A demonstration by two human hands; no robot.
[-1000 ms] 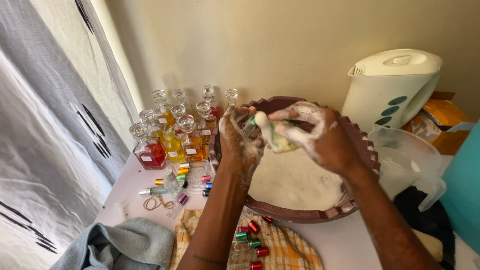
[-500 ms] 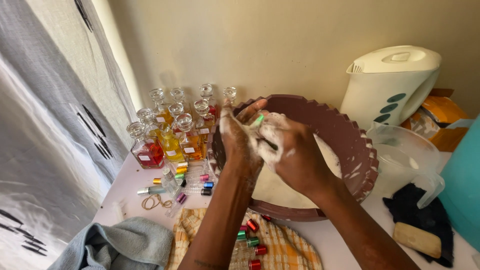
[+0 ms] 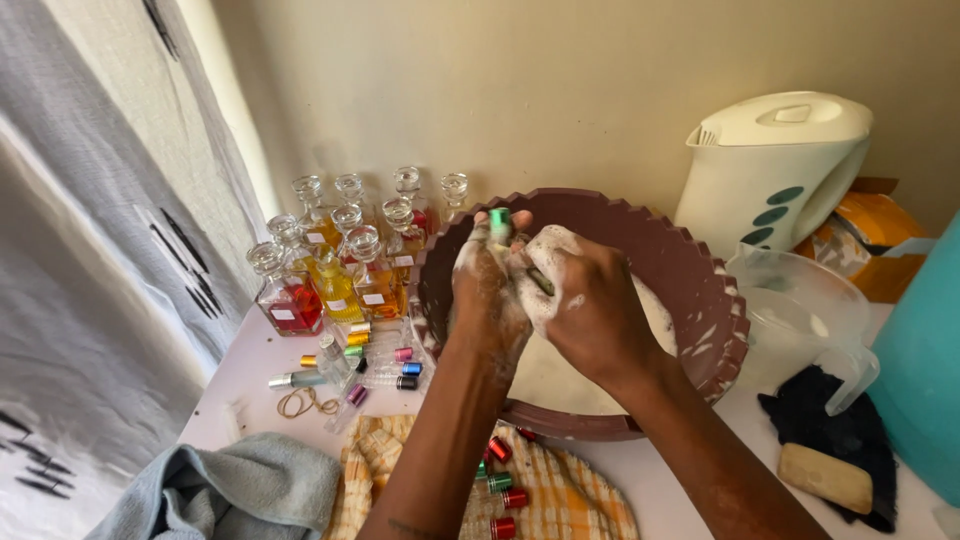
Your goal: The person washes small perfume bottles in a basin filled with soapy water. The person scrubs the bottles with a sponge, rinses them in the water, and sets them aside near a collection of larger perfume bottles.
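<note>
Your left hand (image 3: pixel 487 290) closes around a small green-capped vial (image 3: pixel 500 222), its cap poking up above your fingertips, while your soapy right hand (image 3: pixel 580 305) wraps against it, pressing a foamy sponge (image 3: pixel 548 262) to the vial. Both hands hover over the sudsy maroon basin (image 3: pixel 690 270). Left of the grip stand glass perfume bottles (image 3: pixel 335 270); below it, coloured-capped vials (image 3: pixel 503 482) lie on a checked cloth (image 3: pixel 580 500).

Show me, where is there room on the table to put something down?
Bare table shows between the basin, checked cloth and soap bar. A small patch lies left of the rubber bands. By the glass bottles and little vials it is crowded.
</note>
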